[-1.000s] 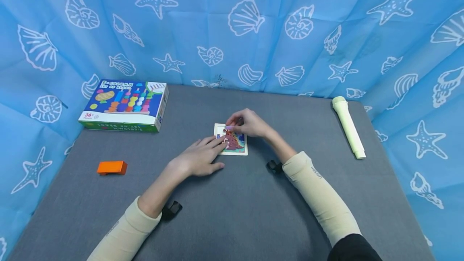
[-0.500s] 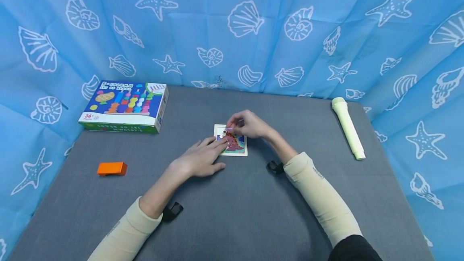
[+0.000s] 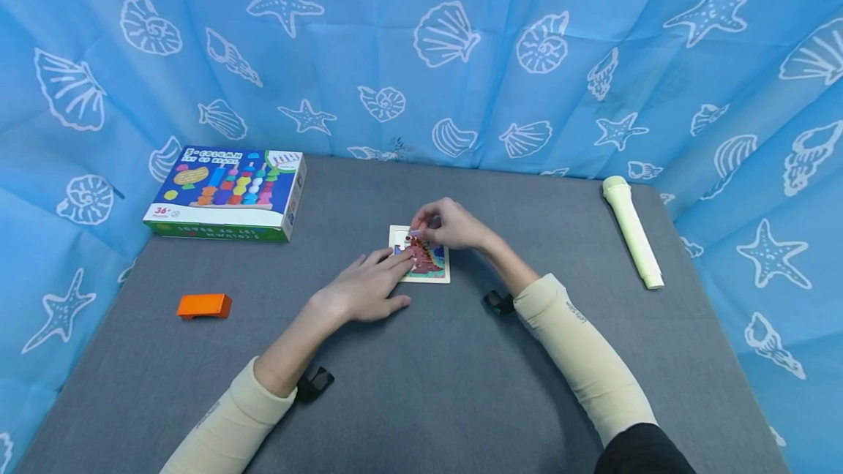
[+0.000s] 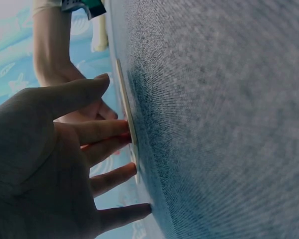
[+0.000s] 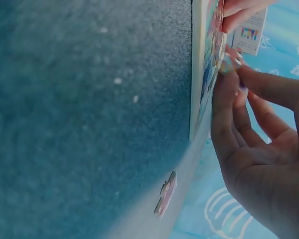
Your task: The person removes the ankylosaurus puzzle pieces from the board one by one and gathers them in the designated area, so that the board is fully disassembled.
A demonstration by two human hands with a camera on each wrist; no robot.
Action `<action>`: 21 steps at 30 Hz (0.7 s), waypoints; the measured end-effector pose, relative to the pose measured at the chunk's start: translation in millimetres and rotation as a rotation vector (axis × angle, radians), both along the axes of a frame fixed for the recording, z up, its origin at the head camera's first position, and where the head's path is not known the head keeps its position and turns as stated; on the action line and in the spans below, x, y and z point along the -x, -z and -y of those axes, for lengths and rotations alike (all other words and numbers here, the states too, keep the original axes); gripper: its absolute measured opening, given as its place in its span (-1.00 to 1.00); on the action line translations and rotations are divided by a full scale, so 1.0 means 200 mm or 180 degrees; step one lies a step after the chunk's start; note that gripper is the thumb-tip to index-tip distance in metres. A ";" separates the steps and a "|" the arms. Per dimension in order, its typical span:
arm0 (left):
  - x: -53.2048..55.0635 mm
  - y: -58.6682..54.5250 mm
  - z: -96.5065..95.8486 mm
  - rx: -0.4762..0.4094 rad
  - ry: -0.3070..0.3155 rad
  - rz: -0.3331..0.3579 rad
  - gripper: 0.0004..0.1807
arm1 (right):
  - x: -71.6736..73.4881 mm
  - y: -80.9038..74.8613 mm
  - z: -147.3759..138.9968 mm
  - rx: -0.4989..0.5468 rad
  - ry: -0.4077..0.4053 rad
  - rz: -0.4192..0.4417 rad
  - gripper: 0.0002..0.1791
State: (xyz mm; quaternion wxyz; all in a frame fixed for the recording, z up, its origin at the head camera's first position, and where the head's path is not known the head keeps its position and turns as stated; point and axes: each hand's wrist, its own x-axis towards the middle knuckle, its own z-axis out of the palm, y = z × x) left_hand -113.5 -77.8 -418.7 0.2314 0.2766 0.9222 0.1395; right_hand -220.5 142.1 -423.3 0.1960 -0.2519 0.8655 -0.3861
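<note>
Pinching a small piece (image 5: 228, 63) in the right grip (image 3: 446, 225), over the far part of the puzzle (image 3: 424, 280).
Narrow in that grip, thumb against fingers; too small and half-covered to read the piece's long axis. Just left of the piece, at the puzzle's far left corner, a pale patch (image 3: 401, 238), probably the relation to mind, and close to both grips. Straight and spread in the left grip (image 3: 365, 287), with fingertips resting on the puzzle's left side. Farther out on the table (image 3: 421, 401), well apart from the puzzle, a second piece (image 5: 165, 195).
</note>
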 end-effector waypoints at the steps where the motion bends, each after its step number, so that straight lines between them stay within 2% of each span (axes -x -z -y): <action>1: 0.00 0.00 0.00 0.0012 0.0002 0.0003 -0.18 | 0.00 0.00 -0.01 0.0032 0.0021 0.0013 -0.87; 10: 0.00 0.00 0.00 0.0034 0.0005 0.0032 -0.18 | 0.01 -0.01 -0.15 0.0307 0.0247 0.0279 -0.80; 21: -0.01 0.00 0.01 -0.0007 0.0012 -0.0008 -0.19 | 0.03 -0.01 -0.46 0.0300 0.0556 0.0411 -0.74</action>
